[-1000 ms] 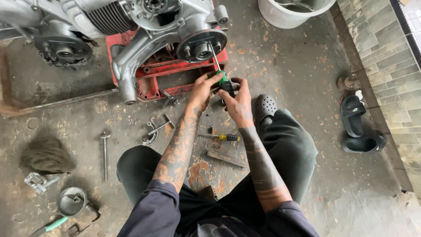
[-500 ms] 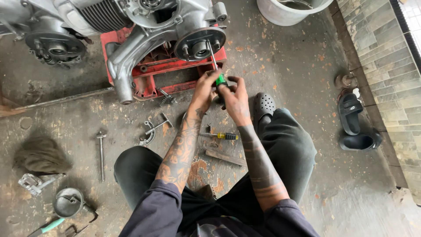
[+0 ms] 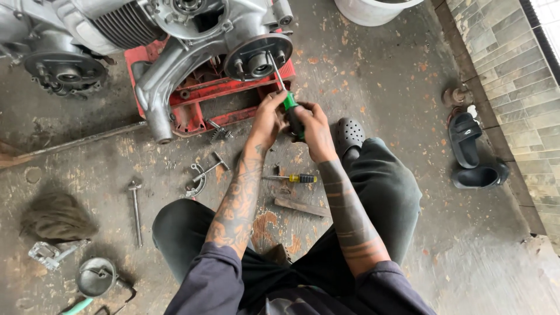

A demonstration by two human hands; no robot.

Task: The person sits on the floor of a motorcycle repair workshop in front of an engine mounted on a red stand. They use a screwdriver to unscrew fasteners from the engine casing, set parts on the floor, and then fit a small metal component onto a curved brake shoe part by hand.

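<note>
Sitting low on the concrete floor (image 3: 408,76), the person is keeping everything within arm's reach of the engine (image 3: 175,35), which is resting on a red stand (image 3: 198,93) so that its round hub (image 3: 256,57) is facing them. Far left of the engine, a dark rag (image 3: 55,217) and a long wrench (image 3: 135,210) are lying flat, out of the working space. Just below the engine, a yellow-handled screwdriver (image 3: 291,178) is lying between the knees, handy as a spare. The left hand (image 3: 269,119) is curling its fingers closed around the green-handled screwdriver (image 3: 290,108) near the top of the grip, steadying it. The right hand (image 3: 315,131) is clenching the handle's lower end, so the shaft is slanting up with its tip at the hub's edge. Right of the engine, black sandals (image 3: 472,149) are sitting by the wall.
</note>
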